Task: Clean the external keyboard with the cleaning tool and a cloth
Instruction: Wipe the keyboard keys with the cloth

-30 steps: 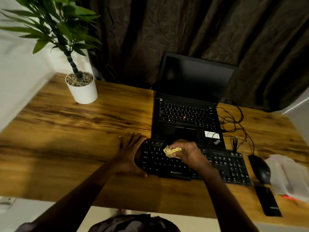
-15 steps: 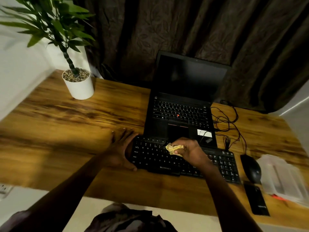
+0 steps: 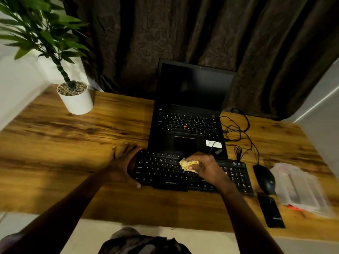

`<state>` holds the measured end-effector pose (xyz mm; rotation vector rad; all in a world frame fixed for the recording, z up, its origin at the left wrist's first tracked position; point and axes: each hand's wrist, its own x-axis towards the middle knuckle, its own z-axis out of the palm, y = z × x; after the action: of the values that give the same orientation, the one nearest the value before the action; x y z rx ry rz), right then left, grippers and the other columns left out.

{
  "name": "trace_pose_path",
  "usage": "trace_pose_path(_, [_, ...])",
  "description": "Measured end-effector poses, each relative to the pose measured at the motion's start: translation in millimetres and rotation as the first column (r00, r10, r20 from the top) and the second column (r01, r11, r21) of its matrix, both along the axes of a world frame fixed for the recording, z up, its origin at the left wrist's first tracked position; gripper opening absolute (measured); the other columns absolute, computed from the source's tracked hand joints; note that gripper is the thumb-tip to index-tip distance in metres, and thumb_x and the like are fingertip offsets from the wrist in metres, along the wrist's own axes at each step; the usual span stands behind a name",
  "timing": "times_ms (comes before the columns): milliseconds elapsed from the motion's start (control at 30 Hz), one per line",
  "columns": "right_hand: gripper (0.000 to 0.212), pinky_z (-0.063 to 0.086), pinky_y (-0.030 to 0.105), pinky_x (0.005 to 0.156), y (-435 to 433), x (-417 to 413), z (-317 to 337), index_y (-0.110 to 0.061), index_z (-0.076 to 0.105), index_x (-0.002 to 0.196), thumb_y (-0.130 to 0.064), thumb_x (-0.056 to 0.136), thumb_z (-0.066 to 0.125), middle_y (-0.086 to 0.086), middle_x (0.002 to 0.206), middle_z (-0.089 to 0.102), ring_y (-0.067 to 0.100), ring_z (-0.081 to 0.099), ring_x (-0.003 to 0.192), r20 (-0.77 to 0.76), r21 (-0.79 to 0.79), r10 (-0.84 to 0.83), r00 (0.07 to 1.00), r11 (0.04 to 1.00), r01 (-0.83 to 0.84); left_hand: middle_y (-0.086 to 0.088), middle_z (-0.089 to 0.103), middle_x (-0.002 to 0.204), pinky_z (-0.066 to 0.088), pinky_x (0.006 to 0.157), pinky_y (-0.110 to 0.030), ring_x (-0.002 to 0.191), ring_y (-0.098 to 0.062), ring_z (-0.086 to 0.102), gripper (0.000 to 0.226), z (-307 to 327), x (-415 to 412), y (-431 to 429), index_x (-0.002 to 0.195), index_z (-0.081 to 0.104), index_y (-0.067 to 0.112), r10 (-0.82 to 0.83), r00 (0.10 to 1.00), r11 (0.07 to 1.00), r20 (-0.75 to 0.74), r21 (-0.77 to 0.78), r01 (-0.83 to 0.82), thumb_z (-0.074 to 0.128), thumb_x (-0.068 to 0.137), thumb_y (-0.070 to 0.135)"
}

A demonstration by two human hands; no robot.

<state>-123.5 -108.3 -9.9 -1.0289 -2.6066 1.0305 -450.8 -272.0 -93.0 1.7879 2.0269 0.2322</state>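
Observation:
A black external keyboard lies on the wooden desk in front of an open laptop. My left hand rests flat against the keyboard's left end, thumb at its front edge, fingers spread on the desk. My right hand is over the middle of the keys, pinching a crumpled yellow cloth that touches the key rows. The keys under that hand are hidden.
The black laptop stands just behind the keyboard, cables to its right. A black mouse, a black flat device and a clear plastic package lie at the right. A potted plant stands back left.
The view has drifted slightly. My right hand with the cloth has shifted a little along the middle keys; my left hand stays at the keyboard's left end.

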Motion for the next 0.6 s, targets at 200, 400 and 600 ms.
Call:
trace_pose_path(200, [0.046,0.054,0.025,0.088,23,54,-2,-0.043,0.068,0.099,0.001,0.085,0.069,-0.010,0.113,0.066,0.008,0.062,0.103,0.082,0.034,-0.106,0.991,0.994,0.104,0.010,-0.005,0.168,-0.006,0.117,-0.066,0.154,-0.023,-0.009,0.151,-8,-1,1,0.155,-0.005,0.051,0.031,0.998,0.999,-0.057,-0.022,-0.032,0.068,0.031,0.096])
trace_pose_path(400, [0.035,0.057,0.023,0.081,17,44,-4,-0.031,0.070,0.112,-0.006,0.087,0.070,-0.008,0.112,0.066,0.006,0.065,0.095,0.021,0.047,-0.138,0.990,0.989,0.137,0.009,-0.005,0.168,-0.007,0.117,-0.065,0.154,-0.026,-0.009,0.150,-3,0,0,0.153,-0.008,0.054,0.069,0.997,0.997,-0.043,-0.012,-0.070,0.069,0.030,0.096])
trace_pose_path(600, [0.034,0.056,0.032,0.088,10,38,-5,-0.023,0.072,0.109,0.001,0.086,0.067,-0.004,0.110,0.067,0.014,0.065,0.101,0.006,0.021,-0.063,0.998,0.998,0.063,0.005,-0.004,0.167,-0.015,0.119,-0.053,0.154,-0.023,-0.010,0.135,25,18,-7,0.159,0.003,0.037,0.128,0.990,0.992,-0.056,0.005,-0.127,0.086,0.056,0.066])
